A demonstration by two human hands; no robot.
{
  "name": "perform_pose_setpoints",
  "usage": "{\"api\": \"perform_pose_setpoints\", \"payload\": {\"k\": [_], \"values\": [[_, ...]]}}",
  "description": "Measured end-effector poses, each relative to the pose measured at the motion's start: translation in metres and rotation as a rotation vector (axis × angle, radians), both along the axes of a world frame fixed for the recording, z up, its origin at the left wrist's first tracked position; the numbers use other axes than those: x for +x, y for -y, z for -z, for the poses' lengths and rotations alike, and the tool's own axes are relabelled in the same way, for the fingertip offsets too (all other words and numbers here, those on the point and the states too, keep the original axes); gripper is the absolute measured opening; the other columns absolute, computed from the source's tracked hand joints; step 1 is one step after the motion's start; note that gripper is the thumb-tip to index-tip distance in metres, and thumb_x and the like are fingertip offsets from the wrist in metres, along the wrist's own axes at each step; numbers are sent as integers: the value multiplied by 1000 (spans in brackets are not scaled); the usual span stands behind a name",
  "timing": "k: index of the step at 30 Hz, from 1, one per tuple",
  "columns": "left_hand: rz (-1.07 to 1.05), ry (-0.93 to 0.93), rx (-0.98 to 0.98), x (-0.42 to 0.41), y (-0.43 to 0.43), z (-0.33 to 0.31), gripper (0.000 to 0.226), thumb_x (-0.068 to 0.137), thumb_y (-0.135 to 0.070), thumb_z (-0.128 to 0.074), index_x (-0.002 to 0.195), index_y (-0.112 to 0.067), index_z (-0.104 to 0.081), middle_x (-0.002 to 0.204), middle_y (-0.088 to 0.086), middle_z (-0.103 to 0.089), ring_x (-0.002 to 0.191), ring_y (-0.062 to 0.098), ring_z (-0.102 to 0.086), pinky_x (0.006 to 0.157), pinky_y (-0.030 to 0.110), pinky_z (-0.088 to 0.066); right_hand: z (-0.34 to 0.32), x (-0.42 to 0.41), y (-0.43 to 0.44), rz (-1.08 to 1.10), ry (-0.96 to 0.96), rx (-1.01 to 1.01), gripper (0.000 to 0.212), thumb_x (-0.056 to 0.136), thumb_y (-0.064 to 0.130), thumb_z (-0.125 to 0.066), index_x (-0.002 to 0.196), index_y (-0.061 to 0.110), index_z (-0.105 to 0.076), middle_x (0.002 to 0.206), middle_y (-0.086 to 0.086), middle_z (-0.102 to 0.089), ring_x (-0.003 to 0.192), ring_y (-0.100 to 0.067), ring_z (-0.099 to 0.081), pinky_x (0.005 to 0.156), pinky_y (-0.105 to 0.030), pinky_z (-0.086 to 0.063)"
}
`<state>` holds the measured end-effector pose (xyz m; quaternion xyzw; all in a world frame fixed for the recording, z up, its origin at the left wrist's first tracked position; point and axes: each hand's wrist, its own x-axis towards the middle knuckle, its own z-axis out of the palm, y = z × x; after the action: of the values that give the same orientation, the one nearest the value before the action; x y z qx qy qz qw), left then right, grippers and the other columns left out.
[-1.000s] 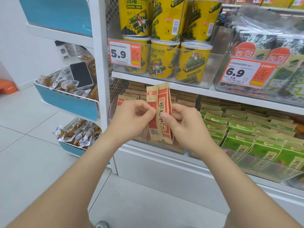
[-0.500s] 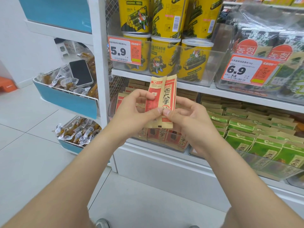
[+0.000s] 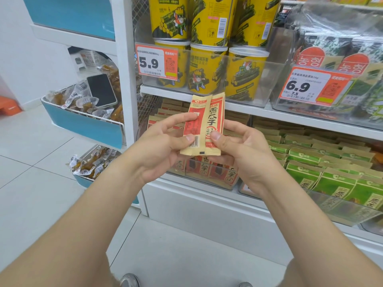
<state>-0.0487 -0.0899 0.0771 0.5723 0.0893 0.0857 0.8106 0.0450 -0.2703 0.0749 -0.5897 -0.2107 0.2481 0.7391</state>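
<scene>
The left hand (image 3: 161,148) and right hand (image 3: 244,156) pinch two flat red-and-tan paper snack packets (image 3: 207,112) upright between thumbs and curled fingers, near the white shelf edge (image 3: 248,109). The packets' inner side edges overlap. Their bottom edges hang just above a clear plastic bin of matching red packets (image 3: 209,175). Open white tiled floor (image 3: 31,183) lies to the left.

The scene is lit brightly and evenly by diffuse white light, and only faint, soft shadows are cast. Glare is seen on the clear bins (image 3: 275,79). Print on the packets (image 3: 204,125) is rendered sharply. Towards the edges the shelf post (image 3: 124,79) is bent by the wide lens.
</scene>
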Motion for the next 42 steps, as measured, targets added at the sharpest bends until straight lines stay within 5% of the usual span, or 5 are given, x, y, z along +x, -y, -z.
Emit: {"api": "perform_pose_setpoints", "payload": {"k": [18, 26, 30, 36, 42], "values": [[94, 34, -240, 1, -3, 1, 56, 88, 2, -64, 140, -19, -66, 130, 17, -75, 109, 24, -77, 90, 33, -65, -2, -6, -5, -18, -129, 191, 46, 95, 6, -72, 139, -2, -62, 112, -24, -79, 88, -28, -81, 69, -27, -66], [-78, -103, 65, 5, 8, 2, 47, 88, -43, -80, 122, -22, -55, 107, 11, -78, 86, 22, -74, 67, 36, -64, 7, -12, -10, 56, 525, -282, 60, 83, 11, -92, 132, 21, -59, 73, -14, -75, 59, -21, -75, 55, -31, -59], [-122, -84, 62, 8, 13, 6, 40, 90, -32, -83, 113, -21, -53, 83, 5, -70, 73, 24, -66, 77, 44, -57, 16, -10, -8, -81, 745, -432, 52, 94, 36, -82, 134, 33, -49, 82, 0, -74, 69, -15, -73, 66, -38, -60], [14, -112, 245, 3, 7, 6, 29, 93, -17, -80, 116, -18, -62, 104, 7, -73, 89, 23, -70, 78, 40, -52, 11, 0, -10, 130, 522, -214, 23, 100, 45, -65, 116, 29, -68, 108, 4, -78, 97, -20, -77, 88, -56, -63], [55, -93, 311, 7, 18, 14, 14, 101, -32, -72, 108, -24, -62, 98, 3, -68, 82, 16, -64, 75, 34, -48, 11, 4, -6, 206, 429, -120, 7, 106, 14, -68, 101, 10, -71, 91, -8, -80, 83, -20, -77, 72, -49, -68]]}}
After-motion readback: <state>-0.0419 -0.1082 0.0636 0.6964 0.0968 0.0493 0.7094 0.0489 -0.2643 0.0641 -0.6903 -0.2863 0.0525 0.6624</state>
